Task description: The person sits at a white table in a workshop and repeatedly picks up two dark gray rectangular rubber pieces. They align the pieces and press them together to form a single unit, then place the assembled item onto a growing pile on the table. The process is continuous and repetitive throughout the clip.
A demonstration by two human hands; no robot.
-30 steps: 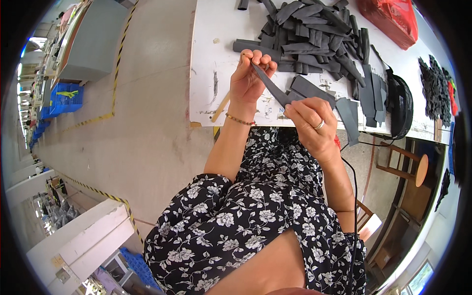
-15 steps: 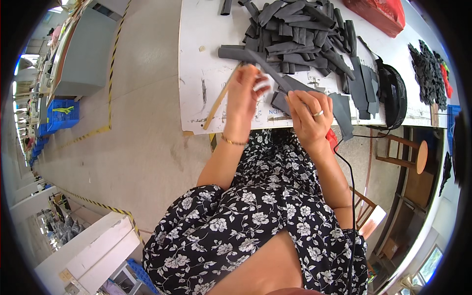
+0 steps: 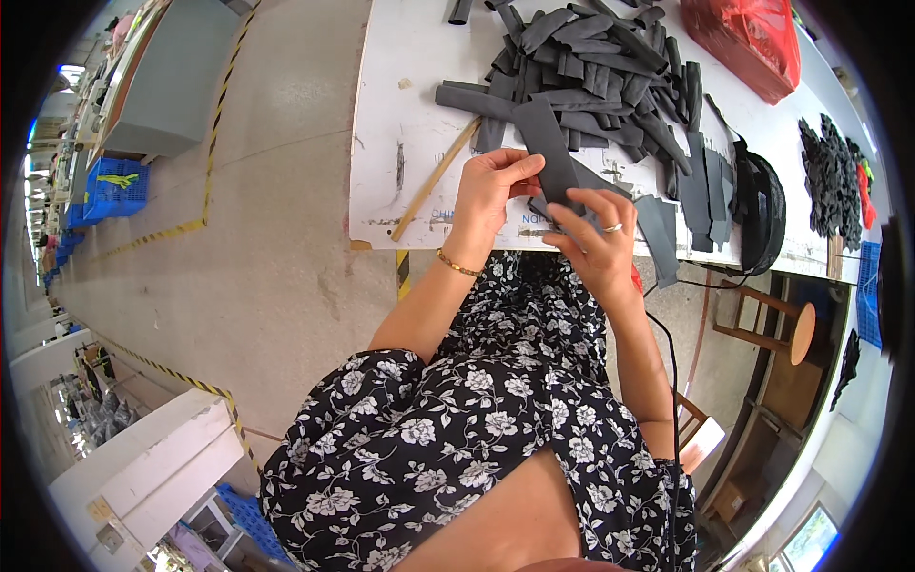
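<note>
"Two hands on one piece, or is only one actually gripping?"

"Looks like one. The left hand (image 3: 494, 191) pinches a dark grey, flat rectangular strip of matte, cloth-like material (image 3: 553, 143) by its left long edge, thumb tip on the face, the rest mostly tucked behind. The right hand (image 3: 605, 238) has its fingers spread and loosely bent, right at the strip's near end. Can't tell if a fingertip touches it."

"And which way does the strip lie?"

"Long axis slants from far left to near right, so the near end points at the right hand's fingers. The left hand is nearer the long edge. It seems held just above the white, scuffed bench (image 3: 375, 181), in front of the pile."

"Pile of what?"

"Dark grey, soft-looking rolled tubes (image 3: 581, 71), creased and heaped every which way. Compare the flat dark grey strips off to the right (image 3: 707, 195), which lie overlapping with crisp straight edges. There's also a slim tan wooden stick (image 3: 434, 181) left of the left hand, a crinkly, glossy red plastic bag (image 3: 748, 48) at the far right, and a rounded black mesh bag (image 3: 762, 214) nearer the front edge."
</note>
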